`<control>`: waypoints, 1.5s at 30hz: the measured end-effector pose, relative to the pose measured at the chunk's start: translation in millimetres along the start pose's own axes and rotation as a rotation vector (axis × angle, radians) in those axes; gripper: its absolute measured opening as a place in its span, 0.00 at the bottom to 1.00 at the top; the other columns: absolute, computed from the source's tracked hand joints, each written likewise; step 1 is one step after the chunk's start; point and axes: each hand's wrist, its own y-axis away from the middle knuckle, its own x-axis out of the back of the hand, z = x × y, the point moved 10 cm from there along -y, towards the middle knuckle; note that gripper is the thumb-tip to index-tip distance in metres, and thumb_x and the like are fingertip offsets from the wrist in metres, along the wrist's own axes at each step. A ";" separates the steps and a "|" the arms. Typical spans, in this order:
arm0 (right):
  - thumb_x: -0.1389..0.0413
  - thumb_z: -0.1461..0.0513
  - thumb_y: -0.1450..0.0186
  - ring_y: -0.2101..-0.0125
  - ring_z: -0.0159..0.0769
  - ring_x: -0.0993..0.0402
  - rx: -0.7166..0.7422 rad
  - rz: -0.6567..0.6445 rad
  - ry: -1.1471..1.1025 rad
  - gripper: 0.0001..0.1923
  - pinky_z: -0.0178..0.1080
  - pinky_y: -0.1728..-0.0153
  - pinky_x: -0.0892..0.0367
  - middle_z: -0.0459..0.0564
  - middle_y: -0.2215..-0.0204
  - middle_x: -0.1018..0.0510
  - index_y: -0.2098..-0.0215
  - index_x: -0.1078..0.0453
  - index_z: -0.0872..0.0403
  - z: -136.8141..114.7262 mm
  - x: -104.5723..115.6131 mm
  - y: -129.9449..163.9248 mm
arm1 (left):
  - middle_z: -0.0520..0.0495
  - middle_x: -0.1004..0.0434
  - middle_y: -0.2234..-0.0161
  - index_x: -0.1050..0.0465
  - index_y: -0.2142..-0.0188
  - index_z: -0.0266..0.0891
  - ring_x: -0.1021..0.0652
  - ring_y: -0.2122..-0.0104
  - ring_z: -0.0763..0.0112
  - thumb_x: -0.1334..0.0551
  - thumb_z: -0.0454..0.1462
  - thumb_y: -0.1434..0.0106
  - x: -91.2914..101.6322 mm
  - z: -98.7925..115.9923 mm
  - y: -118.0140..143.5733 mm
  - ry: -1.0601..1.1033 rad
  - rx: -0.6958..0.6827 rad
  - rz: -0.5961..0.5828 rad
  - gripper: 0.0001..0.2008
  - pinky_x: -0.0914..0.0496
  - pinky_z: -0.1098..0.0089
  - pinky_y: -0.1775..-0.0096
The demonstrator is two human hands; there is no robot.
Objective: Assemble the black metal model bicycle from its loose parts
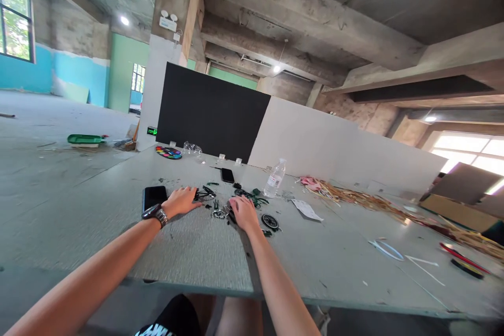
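My left hand (179,202) rests on the table with its fingers stretched out and its thumb apart. Its fingertips touch or nearly touch a small black spoked wheel part (207,193). On the other side of the loose parts, my right hand (244,213) lies palm down with fingers extended over small dark pieces; what is under its palm is hidden. Between the hands sits a small silvery ring-shaped part (219,213). A black wheel with a pale rim (270,221) lies to the right of my right hand. Dark green parts (258,201) are scattered just beyond it.
A phone (154,198) lies by my left wrist, and another black phone-like device (227,175) farther back. A clear plastic bottle (274,178) stands near a paper sheet (307,209). Wood strips (354,195) pile at right; a colourful palette (168,152) sits at far left.
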 end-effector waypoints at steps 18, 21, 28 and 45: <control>0.51 0.56 0.26 0.56 0.40 0.28 0.140 0.056 -0.072 0.15 0.39 0.54 0.38 0.51 0.59 0.19 0.54 0.22 0.48 -29.1 20.6 4.2 | 0.28 0.24 0.50 0.33 0.43 0.33 0.22 0.51 0.40 0.44 0.54 0.32 -0.1 -0.1 -0.4 -0.009 -0.005 -0.019 0.29 0.29 0.56 0.55; 0.48 0.51 0.27 0.52 0.41 0.29 0.218 -0.010 -0.099 0.16 0.41 0.51 0.38 0.51 0.55 0.22 0.50 0.22 0.45 -42.8 17.5 10.0 | 0.27 0.24 0.49 0.33 0.43 0.33 0.22 0.50 0.39 0.45 0.54 0.32 3.1 1.7 1.8 -0.022 -0.012 -0.018 0.30 0.29 0.55 0.55; 0.41 0.55 0.31 0.51 0.42 0.29 0.259 -0.104 -0.115 0.10 0.43 0.47 0.40 0.51 0.55 0.21 0.56 0.21 0.48 -55.5 9.8 14.0 | 0.29 0.24 0.49 0.34 0.42 0.34 0.22 0.50 0.41 0.44 0.53 0.32 -3.4 -0.1 0.2 0.001 0.002 -0.036 0.29 0.29 0.56 0.54; 0.48 0.53 0.27 0.55 0.41 0.27 0.417 0.085 -0.186 0.14 0.40 0.51 0.36 0.51 0.59 0.19 0.55 0.23 0.50 -92.0 51.1 -9.6 | 0.48 0.20 0.73 0.19 0.59 0.36 0.24 0.72 0.68 0.44 0.50 0.33 34.0 50.8 -1.8 0.978 -0.114 0.306 0.22 0.33 0.71 0.68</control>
